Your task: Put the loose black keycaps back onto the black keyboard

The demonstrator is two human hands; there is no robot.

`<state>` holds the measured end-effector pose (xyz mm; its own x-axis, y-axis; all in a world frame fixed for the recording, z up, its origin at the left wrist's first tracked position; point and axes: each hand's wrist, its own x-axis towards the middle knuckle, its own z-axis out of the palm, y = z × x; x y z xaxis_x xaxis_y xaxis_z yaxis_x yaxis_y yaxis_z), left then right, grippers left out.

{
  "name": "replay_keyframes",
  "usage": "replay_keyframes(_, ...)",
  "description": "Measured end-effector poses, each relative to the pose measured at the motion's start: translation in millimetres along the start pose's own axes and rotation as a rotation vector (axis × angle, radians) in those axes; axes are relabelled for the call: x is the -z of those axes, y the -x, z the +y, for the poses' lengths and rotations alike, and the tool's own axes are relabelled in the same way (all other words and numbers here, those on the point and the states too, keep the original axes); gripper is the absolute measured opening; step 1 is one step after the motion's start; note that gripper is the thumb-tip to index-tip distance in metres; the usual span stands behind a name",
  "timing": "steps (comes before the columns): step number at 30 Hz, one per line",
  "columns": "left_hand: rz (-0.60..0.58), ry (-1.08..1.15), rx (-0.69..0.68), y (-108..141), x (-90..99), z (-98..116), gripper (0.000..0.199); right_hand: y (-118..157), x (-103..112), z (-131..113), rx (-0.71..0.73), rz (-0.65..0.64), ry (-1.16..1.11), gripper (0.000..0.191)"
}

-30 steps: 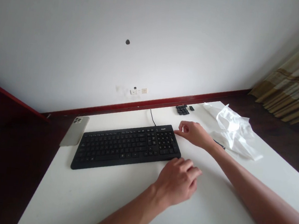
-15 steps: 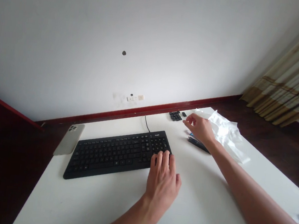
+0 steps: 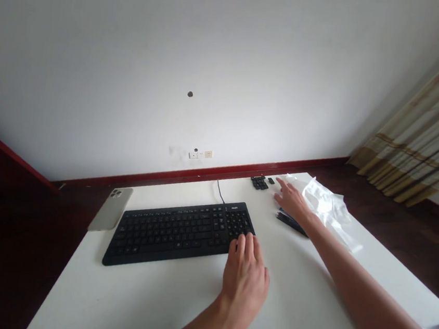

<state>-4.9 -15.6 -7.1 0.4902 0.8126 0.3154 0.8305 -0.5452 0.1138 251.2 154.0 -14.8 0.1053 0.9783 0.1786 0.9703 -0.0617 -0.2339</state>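
Observation:
A black keyboard (image 3: 181, 232) lies on the white table, its cable running off the back edge. My left hand (image 3: 246, 272) is at its lower right corner, the fingers close together and curled over the edge by the number keys, the thumb out to the right. Farther back on the right, my right hand (image 3: 292, 199) reaches over the table with its fingers apart and nothing visible in them. Several small black keycaps (image 3: 259, 183) lie in a cluster left of it, with one loose keycap (image 3: 271, 181) nearer to its fingertips.
Beside the right forearm lie a crumpled clear plastic bag (image 3: 326, 210) and a dark, slim bundle (image 3: 292, 223), partly covered by the arm. A phone (image 3: 110, 209) rests left of the keyboard. Behind the table stands a wall with sockets (image 3: 200, 154); a curtain (image 3: 413, 148) hangs at the right.
My right hand's fingers have spread from a near pinch and stretched toward the back of the table. My left hand stays at the keyboard's corner. The whole view has shifted slightly.

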Motion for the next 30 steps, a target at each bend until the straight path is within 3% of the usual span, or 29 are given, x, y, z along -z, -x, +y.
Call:
replay_keyframes(4, 0.004, -0.026, -0.012, 6.1, -5.1, 4.6, 0.063, -11.3, 1.2, -9.6, -0.014, -0.064, 0.11, 0.065)
replay_keyframes(9, -0.005, -0.026, -0.028, 4.8, -3.1, 3.4, 0.063, -17.2, 3.0, -16.8, -0.037, -0.039, 0.137, 0.054)
replay_keyframes(15, -0.016, -0.006, -0.036, 3.4, -2.6, 3.6, 0.064, 2.0, 5.5, -15.8, 0.028, 0.004, 0.15, 0.037)
replay_keyframes(24, -0.019, 0.03, -0.025, 7.4, -6.2, 5.1, 0.061, 15.1, 18.2, -9.1, -0.027, 0.078, 0.089, 0.03)
replay_keyframes(27, -0.024, 0.029, -0.019, 7.4, -7.3, 5.2, 0.061, 10.3, 25.2, -16.5, 0.042, 0.144, -0.031, 0.027)
replay_keyframes(30, -0.029, 0.028, -0.018, 6.7, -6.4, 5.0, 0.059, 3.4, 29.1, -37.5, 0.226, 0.126, -0.168, 0.024)
